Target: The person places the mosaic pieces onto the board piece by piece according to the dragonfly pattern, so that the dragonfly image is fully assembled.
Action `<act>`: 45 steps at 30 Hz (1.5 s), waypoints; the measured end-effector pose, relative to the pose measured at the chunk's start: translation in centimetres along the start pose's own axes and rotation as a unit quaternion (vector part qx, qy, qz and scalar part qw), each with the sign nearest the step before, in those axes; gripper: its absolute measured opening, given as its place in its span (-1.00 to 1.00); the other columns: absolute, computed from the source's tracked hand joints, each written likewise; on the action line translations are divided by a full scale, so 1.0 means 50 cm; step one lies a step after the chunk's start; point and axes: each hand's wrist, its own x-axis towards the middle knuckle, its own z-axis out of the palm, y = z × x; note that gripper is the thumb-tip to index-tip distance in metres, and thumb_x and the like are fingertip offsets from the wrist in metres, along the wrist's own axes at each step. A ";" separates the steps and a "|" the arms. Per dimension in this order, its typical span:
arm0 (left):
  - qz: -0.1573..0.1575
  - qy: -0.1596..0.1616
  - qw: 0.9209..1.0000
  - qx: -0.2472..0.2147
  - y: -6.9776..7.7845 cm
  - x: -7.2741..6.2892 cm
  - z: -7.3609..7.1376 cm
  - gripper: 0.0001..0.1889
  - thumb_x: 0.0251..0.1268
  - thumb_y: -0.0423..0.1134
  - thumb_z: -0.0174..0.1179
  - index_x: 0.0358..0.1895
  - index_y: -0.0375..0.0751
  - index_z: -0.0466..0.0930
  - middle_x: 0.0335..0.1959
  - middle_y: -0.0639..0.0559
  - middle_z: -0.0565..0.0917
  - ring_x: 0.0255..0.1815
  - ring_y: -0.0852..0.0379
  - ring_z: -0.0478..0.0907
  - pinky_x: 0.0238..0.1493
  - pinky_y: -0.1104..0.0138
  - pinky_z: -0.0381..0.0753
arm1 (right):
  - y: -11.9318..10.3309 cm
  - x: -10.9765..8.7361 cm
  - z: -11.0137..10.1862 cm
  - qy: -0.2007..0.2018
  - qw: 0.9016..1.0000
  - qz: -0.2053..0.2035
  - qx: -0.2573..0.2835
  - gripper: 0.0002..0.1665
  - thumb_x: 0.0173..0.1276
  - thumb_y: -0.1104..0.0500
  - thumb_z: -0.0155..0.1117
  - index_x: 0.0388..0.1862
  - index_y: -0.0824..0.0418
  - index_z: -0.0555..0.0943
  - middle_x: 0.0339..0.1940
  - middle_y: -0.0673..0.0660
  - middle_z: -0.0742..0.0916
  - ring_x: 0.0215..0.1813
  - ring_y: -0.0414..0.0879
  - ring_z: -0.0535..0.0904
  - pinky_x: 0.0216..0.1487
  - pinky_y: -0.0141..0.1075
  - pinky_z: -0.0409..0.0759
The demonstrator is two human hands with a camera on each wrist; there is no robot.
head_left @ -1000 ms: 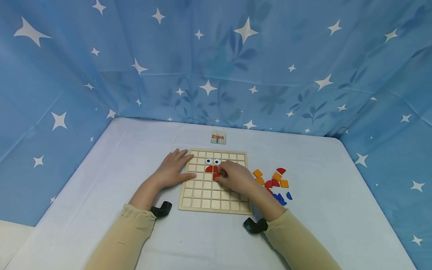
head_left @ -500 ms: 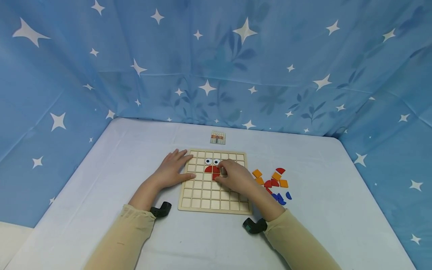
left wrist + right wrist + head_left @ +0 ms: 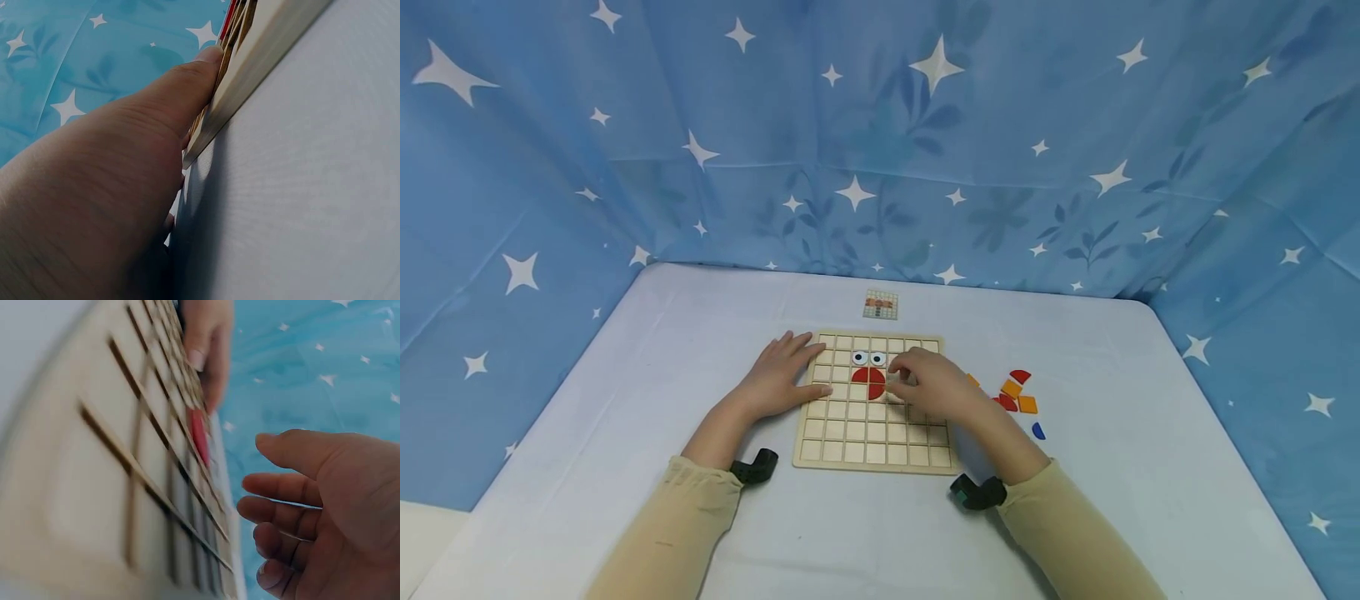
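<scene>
A wooden grid board lies on the white table. My left hand rests at its left side, fingers spread, thumb reaching over the edge; the left wrist view shows that thumb against the rim. Red quarter-circle pieces sit in cells near the middle of the board, below two round eye pieces. Just right of the red pieces hovers my right hand, thumb and fingers parted and loosely bent. In the right wrist view nothing is between its fingers.
Right of the board lie loose orange squares, red quarter pieces and a blue piece; my right forearm hides part of this pile. A small patterned card lies behind the board. A blue star-printed curtain borders the table.
My right hand has come off the lower red piece and moved slightly right, its fingers parting. The red pieces now show fully. My left hand stays on the board.
</scene>
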 end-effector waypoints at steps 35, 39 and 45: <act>0.005 0.005 1.000 0.002 -0.004 0.003 0.001 -0.14 0.28 0.29 0.18 0.55 -0.03 0.17 0.62 -0.14 0.04 0.64 -0.25 -0.22 0.61 -0.12 -0.26 | 0.224 -0.121 -0.113 -0.083 0.995 0.057 -0.009 -0.77 0.37 0.23 0.28 -0.06 -0.06 0.69 -0.21 -0.01 0.61 -0.21 -0.11 0.49 -0.22 -0.33 0.58; 0.005 0.005 1.000 0.002 -0.004 0.003 0.001 -0.14 0.28 0.30 0.19 0.55 -0.02 0.17 0.61 -0.14 0.05 0.64 -0.25 -0.21 0.61 -0.13 -0.25 | 0.221 -0.119 -0.111 -0.062 0.994 0.085 -0.007 -0.78 0.31 0.12 0.38 -0.07 0.02 0.66 -0.30 0.03 0.58 -0.28 -0.10 0.48 -0.30 -0.32 0.55; 0.005 0.005 1.000 0.002 -0.003 0.003 0.002 -0.14 0.27 0.29 0.20 0.54 -0.03 0.18 0.61 -0.16 0.06 0.64 -0.27 -0.20 0.61 -0.14 -0.25 | 0.221 -0.114 -0.098 -0.056 0.995 0.085 -0.024 -0.65 0.17 0.02 0.52 -0.13 0.08 0.62 -0.32 0.01 0.58 -0.25 -0.12 0.48 -0.24 -0.33 0.55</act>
